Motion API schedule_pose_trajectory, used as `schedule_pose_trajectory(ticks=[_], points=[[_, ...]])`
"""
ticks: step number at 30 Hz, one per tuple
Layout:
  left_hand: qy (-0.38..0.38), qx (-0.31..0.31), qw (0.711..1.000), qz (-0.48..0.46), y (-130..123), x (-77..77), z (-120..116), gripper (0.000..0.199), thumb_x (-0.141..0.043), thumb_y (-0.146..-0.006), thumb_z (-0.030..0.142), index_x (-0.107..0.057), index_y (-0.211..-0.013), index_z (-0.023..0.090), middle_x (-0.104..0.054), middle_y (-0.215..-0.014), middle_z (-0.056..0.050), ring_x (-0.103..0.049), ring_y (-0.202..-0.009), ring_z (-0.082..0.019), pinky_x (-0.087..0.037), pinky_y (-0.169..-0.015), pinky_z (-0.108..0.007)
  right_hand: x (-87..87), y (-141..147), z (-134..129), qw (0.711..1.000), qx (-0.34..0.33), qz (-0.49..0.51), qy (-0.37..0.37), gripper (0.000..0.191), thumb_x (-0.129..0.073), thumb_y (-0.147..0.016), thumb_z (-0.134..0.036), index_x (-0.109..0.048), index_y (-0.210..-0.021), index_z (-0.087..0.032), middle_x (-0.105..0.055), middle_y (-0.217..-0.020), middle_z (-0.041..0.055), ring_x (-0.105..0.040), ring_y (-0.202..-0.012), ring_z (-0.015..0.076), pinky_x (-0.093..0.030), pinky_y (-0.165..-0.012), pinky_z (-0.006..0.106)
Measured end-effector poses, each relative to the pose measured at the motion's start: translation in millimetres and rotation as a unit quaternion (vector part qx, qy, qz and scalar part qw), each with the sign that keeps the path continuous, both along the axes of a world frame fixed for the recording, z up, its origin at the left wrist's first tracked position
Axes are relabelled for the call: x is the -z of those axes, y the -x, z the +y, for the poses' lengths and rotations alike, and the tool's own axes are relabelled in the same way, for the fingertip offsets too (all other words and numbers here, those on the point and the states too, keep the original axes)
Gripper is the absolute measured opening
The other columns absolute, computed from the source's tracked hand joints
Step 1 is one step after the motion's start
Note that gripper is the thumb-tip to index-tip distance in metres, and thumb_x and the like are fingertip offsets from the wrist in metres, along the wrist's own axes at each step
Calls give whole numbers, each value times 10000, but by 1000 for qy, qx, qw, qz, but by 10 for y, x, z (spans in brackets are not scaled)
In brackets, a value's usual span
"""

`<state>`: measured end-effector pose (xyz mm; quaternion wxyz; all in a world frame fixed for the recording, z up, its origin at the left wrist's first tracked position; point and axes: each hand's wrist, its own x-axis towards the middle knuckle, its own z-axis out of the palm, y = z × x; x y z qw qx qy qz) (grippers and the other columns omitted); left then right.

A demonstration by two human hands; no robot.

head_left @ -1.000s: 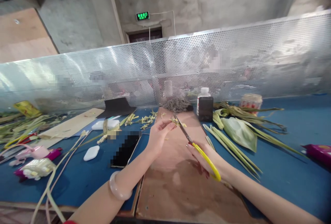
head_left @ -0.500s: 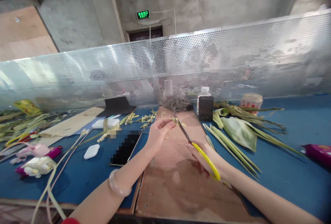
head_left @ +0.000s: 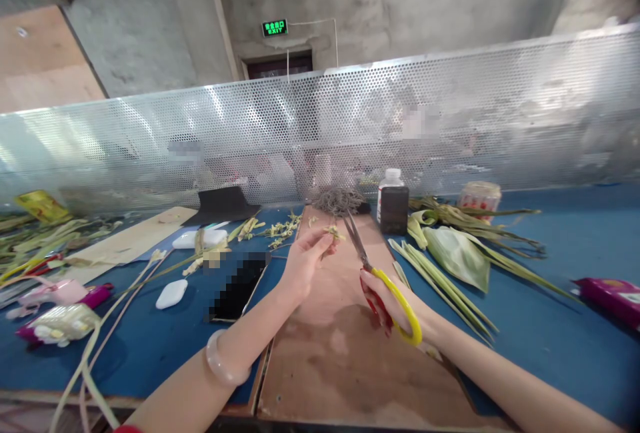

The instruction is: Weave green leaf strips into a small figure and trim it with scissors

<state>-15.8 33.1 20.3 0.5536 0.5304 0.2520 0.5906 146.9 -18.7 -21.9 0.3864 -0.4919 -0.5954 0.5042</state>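
My left hand point(head_left: 306, 256) pinches a small piece of pale yellow-green plant strip point(head_left: 332, 231) above the wooden board point(head_left: 340, 346). It looks knotted or braided; its exact form is too small to make out. In my right hand point(head_left: 390, 303) is a pair of scissors point(head_left: 395, 296) with yellow handles, its blades pointing up and away, slightly parted and just right of the piece. The blades do not touch the piece. Behind both hands, a heap of grey wire-like strands point(head_left: 339, 200) lies at the far end of the board.
A dark-labelled bottle point(head_left: 393, 206), green leaf strips point(head_left: 443, 286), a broad husk leaf point(head_left: 457, 256) and a jar point(head_left: 480, 199) stand or lie rightward. Leftward are a phone point(head_left: 243, 289), a white case point(head_left: 171, 293) and small plant pieces point(head_left: 283, 229). A perforated metal screen point(head_left: 240, 133) runs behind.
The scissors have drawn back to the right, away from the piece in my left hand, and their blades have parted a little. My left hand keeps its pinch.
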Motion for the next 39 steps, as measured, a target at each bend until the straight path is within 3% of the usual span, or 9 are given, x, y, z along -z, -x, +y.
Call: schedule_pose_trajectory(ticks=[6, 26, 39], points=[[5, 21, 1000, -10, -24, -1, -52, 196, -695, -704, 225, -669, -896, 194, -688, -847, -29, -597, -739, -112, -437, -698, -243, -37, -2, -50, 1000, -27, -12, 0, 452, -325, -847, -579, -373, -594, -208, -378, -349, -73, -390, -273, 85, -340, -274, 181], [8, 1, 1000, -22, -36, -15, -100, 239, -706, -693, 234, -650, -923, 204, -695, -926, -45, -624, -863, -150, -433, -715, -256, -8, -31, -50, 998, -33, -47, -34, 443, -318, -855, -586, -369, -615, -217, -389, -353, -78, -399, -276, 92, -324, -282, 187], [0, -6, 1000, -4, -41, -19, -93, 226, -699, -694, 216, -660, -917, 201, -700, -900, -36, -614, -767, -127, -433, -707, -256, 51, -43, -32, 997, -22, -58, -44, 442, -321, -844, -600, -386, -634, -216, -391, -376, -76, -403, -270, 95, -348, -257, 189]])
